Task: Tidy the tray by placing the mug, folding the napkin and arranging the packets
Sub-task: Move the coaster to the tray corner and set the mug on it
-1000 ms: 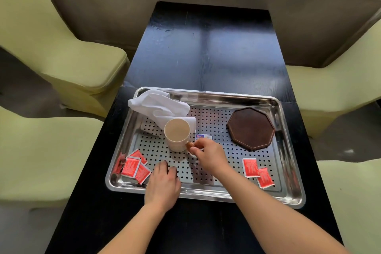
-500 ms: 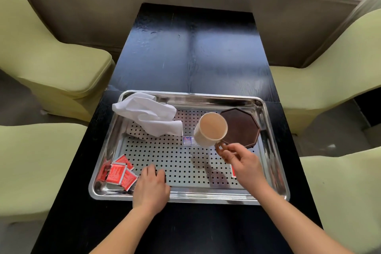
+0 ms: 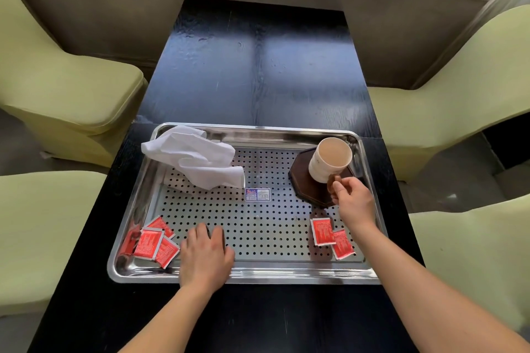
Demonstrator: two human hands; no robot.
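Note:
A perforated steel tray lies on the black table. My right hand pinches the brown handle of a cream mug, which is on or just over the dark octagonal coaster at the tray's far right. A crumpled white napkin lies in the far left corner, partly over the rim. Three red packets cluster at the near left, two more red packets at the near right. My left hand rests on the tray's near rim, fingers bent.
A small printed label is stuck to the tray floor near its middle. Pale green chairs flank the table on both sides. A wall and window sill run behind the table's far end.
My right hand has carried the mug from the middle of the tray rightward to the coaster. My left hand has stayed on the near rim.

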